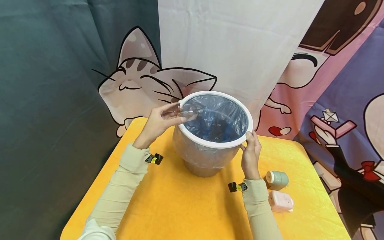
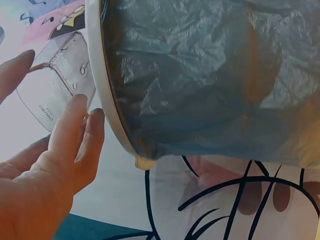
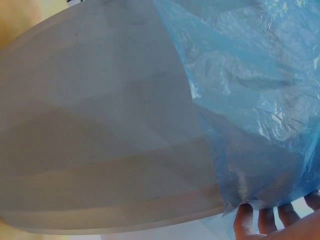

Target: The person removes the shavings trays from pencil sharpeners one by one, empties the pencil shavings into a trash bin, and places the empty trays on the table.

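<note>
A grey trash bin [image 1: 199, 170] with a white rim [image 1: 214, 145] stands on the yellow table, lined with a thin blue translucent bag [image 1: 216, 120]. At the bin's left edge, my left hand [image 1: 156, 125] holds a small clear plastic container [image 2: 62, 80] between thumb and fingers. The container is tipped toward the bin's mouth, and faint lettering shows on its side. On the opposite side, my right hand [image 1: 252, 153] grips the rim with the thumb on top. Its fingers [image 3: 267, 220] lie against the bag folded over the outside of the bin.
Right of my right forearm, a small green rounded object [image 1: 277, 179] and a small pink one [image 1: 281, 201], each with a pale end face, lie on the yellow table [image 1: 186, 206]. Cartoon-printed curtains [image 1: 240, 43] hang close behind the table.
</note>
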`<move>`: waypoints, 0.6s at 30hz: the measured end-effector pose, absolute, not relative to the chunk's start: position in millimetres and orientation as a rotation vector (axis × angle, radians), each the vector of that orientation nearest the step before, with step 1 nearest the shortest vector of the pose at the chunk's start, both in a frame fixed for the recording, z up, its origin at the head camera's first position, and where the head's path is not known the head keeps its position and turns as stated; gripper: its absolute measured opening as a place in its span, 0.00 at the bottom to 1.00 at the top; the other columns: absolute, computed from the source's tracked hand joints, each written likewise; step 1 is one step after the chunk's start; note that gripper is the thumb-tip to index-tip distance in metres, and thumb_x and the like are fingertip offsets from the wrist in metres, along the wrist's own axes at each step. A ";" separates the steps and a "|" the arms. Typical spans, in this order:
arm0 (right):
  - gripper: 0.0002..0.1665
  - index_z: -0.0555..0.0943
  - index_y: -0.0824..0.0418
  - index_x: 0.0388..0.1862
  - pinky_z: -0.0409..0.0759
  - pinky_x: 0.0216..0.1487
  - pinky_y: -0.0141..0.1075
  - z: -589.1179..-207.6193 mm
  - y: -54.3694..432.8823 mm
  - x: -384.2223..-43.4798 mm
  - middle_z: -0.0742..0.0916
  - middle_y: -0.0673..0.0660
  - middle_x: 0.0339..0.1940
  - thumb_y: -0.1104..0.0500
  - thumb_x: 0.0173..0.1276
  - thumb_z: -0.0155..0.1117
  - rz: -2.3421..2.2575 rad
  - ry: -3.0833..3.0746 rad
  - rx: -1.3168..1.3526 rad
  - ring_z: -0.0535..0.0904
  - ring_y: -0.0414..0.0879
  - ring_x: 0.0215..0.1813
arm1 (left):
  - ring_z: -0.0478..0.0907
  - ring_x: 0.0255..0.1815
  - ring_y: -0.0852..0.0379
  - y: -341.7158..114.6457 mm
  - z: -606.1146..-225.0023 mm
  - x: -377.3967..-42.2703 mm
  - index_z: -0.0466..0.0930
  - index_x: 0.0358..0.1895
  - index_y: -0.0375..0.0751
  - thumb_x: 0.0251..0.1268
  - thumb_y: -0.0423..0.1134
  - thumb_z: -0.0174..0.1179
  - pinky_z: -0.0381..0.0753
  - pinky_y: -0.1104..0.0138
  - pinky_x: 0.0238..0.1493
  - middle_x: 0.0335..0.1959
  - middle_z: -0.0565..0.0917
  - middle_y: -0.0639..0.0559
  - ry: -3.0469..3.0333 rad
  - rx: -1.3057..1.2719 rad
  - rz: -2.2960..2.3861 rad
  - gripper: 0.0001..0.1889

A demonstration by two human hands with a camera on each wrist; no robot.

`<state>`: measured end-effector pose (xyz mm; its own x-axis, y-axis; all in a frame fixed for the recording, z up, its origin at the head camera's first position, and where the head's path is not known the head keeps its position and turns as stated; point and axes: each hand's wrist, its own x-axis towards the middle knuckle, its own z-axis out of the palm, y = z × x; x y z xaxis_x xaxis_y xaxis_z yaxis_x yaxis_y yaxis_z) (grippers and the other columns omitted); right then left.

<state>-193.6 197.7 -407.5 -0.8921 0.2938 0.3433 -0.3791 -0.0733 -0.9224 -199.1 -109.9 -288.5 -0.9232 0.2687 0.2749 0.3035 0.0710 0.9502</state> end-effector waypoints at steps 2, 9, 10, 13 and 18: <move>0.25 0.70 0.50 0.63 0.72 0.57 0.51 -407.4 197.3 -193.7 0.74 0.52 0.60 0.48 0.70 0.45 2.016 -1.760 0.089 0.67 0.49 0.60 | 0.75 0.55 0.46 -111.7 -288.9 -199.9 0.68 0.62 0.35 0.53 0.35 0.66 0.74 0.63 0.58 0.53 0.77 0.38 -2.294 -0.604 -2.032 0.31; 0.25 0.71 0.52 0.63 0.74 0.55 0.47 -406.5 196.4 -194.2 0.74 0.53 0.60 0.48 0.69 0.46 2.027 -1.744 0.102 0.67 0.49 0.60 | 0.73 0.57 0.46 -120.1 -290.4 -199.5 0.66 0.63 0.34 0.54 0.34 0.65 0.74 0.63 0.58 0.54 0.76 0.36 -2.323 -0.608 -2.058 0.31; 0.25 0.71 0.52 0.63 0.74 0.54 0.45 -406.5 196.4 -194.2 0.74 0.53 0.60 0.48 0.69 0.46 2.026 -1.745 0.100 0.67 0.49 0.60 | 0.73 0.57 0.45 -121.7 -290.9 -199.1 0.66 0.63 0.33 0.54 0.34 0.64 0.74 0.63 0.58 0.54 0.75 0.36 -2.323 -0.611 -2.058 0.31; 0.25 0.71 0.53 0.63 0.76 0.52 0.42 -406.5 196.4 -193.9 0.74 0.54 0.60 0.49 0.69 0.46 2.029 -1.735 0.096 0.67 0.50 0.59 | 0.73 0.57 0.47 -127.5 -292.9 -198.3 0.67 0.62 0.34 0.55 0.35 0.65 0.74 0.64 0.57 0.55 0.75 0.36 -2.325 -0.612 -2.071 0.30; 0.24 0.72 0.54 0.62 0.77 0.48 0.39 -407.5 197.0 -194.6 0.74 0.55 0.59 0.50 0.69 0.46 2.041 -1.702 0.093 0.68 0.50 0.57 | 0.73 0.57 0.51 -141.2 -302.8 -201.8 0.69 0.61 0.42 0.54 0.38 0.66 0.74 0.64 0.57 0.57 0.74 0.40 -2.303 -0.614 -2.128 0.29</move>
